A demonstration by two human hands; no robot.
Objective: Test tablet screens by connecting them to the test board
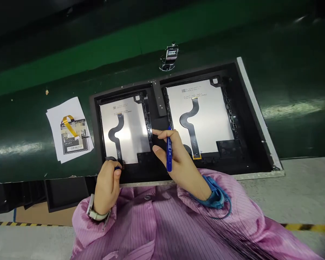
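My left hand [107, 186] is closed at the lower left corner of the left display panel [131, 131], with a small blue piece [117, 167], perhaps a pen cap, at its fingertips. A black flex cable [116, 133] runs down the panel's silvery back to that hand. Between the fingers of my right hand [176, 155] is a blue marker pen [169, 153], roughly upright; its tip cannot be made out. The right index finger reaches the panel's right edge. A second display panel [208, 119] lies to the right with its own curved flex cable [188, 122].
Both panels lie in recesses of a black foam tray [158, 103]. A metal tally counter [170, 57] stands behind it on the green table [29, 108]. Left of the tray, white papers [54, 124] lie under a small circuit part [74, 135] with an orange ribbon. A pale strip [256, 108] borders the right side.
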